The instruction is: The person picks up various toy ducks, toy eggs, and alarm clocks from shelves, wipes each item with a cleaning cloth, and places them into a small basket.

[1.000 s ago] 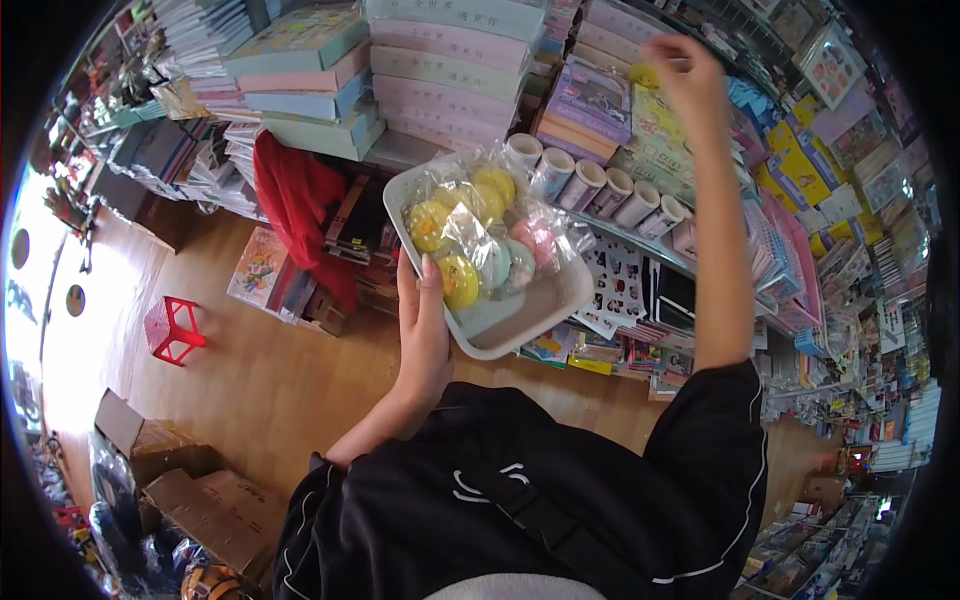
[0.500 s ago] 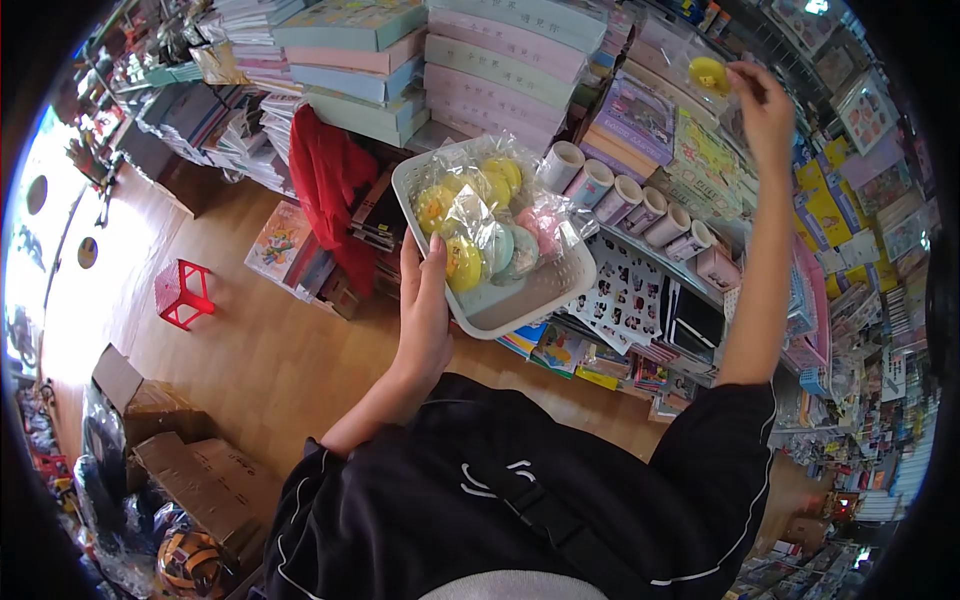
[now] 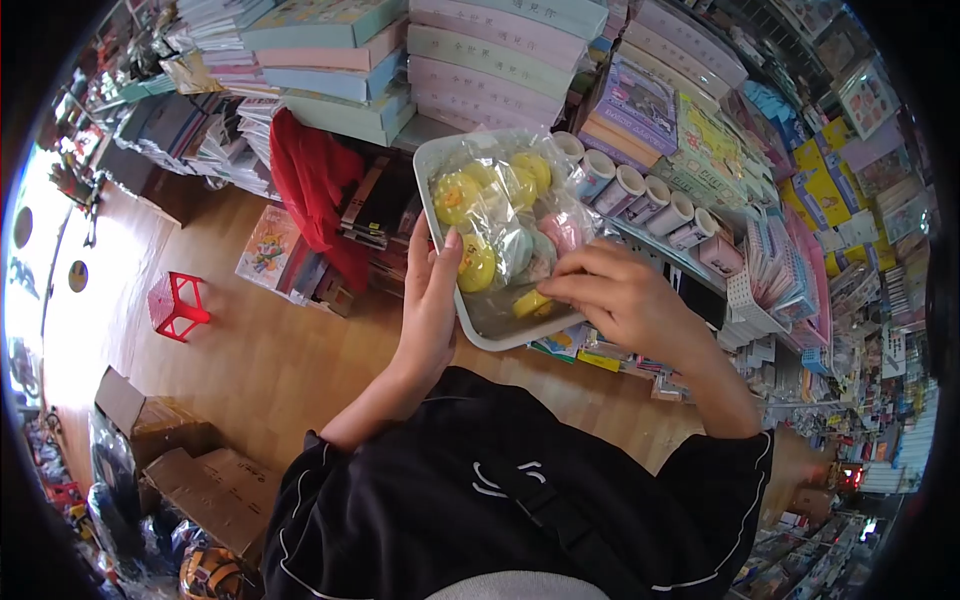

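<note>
My left hand point(image 3: 428, 310) grips the left side of a white plastic basket point(image 3: 492, 340), its thumb over the rim. In the basket lie several round, flat pieces in clear plastic bags: yellow discs point(image 3: 477, 263) with small pictures, a mint-green disc point(image 3: 516, 250) and a pink disc point(image 3: 563, 232). My right hand point(image 3: 630, 300) reaches over the basket's near right side. Its fingertips pinch a small yellow round piece point(image 3: 530, 303), low inside the near end of the basket. I cannot make out what kind of article the discs are.
Stacked pastel boxes point(image 3: 490, 60) stand behind the basket. To the right, a row of paper-wrapped cylinders point(image 3: 645, 200) lines the shelf beside a purple box point(image 3: 635, 105). A red cloth point(image 3: 310, 185) hangs at left. A red stool point(image 3: 180, 305) and cardboard boxes point(image 3: 215, 490) occupy the floor.
My right hand has come down from the upper right shelf into the basket, carrying the yellow round piece. My left hand keeps hold of the basket.
</note>
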Demonstrator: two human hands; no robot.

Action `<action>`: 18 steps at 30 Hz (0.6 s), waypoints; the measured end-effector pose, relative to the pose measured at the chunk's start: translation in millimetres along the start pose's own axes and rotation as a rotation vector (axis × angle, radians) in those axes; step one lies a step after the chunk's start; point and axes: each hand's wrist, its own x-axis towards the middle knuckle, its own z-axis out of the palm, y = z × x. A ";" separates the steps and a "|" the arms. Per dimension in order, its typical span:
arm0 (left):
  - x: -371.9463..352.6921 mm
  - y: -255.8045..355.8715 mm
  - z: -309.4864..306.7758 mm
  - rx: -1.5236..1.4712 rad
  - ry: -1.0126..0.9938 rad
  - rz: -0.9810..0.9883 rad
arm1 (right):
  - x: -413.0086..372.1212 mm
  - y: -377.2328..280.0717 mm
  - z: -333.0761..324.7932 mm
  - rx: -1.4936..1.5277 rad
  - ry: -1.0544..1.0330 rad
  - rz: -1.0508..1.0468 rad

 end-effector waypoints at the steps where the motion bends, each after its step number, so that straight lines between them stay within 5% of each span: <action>1: 0.8 -2.3 0.3 -0.032 -0.011 -0.016 | -0.9 -2.8 -2.3 -0.017 0.023 -0.005; 4: -1.0 -3.6 0.7 -0.085 -0.045 -0.080 | -6.8 -21.2 -23.5 0.002 0.214 0.141; 7: 0.4 -9.6 -2.0 0.101 -0.092 -0.039 | -25.7 -65.7 -33.3 -0.085 0.781 0.308; 10: 1.5 -15.7 9.3 0.125 -0.116 -0.144 | -24.5 -92.9 -25.5 0.554 0.843 -0.421; 12: 2.2 -22.4 22.5 0.168 -0.195 -0.232 | -23.2 -107.0 -27.6 0.720 0.782 -0.616; 15: 0.0 -44.9 46.9 0.216 -0.407 -0.296 | -45.3 -143.0 -24.3 0.751 1.039 -0.238; 18: -18.2 -72.4 84.9 0.179 -0.579 -0.400 | -69.8 -164.2 -10.9 0.651 1.203 -0.239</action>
